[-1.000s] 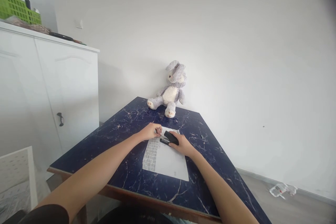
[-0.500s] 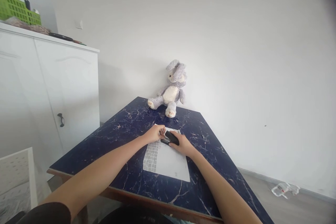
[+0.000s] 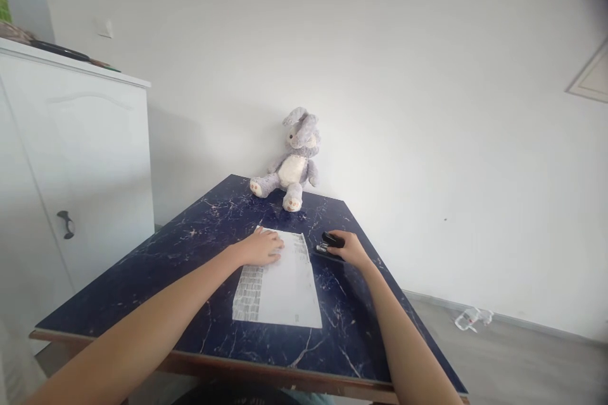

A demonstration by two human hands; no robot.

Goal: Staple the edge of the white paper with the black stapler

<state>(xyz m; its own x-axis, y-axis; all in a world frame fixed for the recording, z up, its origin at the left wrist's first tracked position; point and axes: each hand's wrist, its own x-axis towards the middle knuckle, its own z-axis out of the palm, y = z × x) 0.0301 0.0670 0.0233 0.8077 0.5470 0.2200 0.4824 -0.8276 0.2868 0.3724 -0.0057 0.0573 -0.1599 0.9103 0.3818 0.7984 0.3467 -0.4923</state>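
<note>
On dark table (image 3: 351,323), rests left hand (image 3: 261,248) palm-down on upper left of paper (image 3: 289,297), grasping nothing; grips black stapler (image 3: 332,240) in right hand (image 3: 350,249), right of paper, apart from it. Cannot judge work done or left from paper.
</note>
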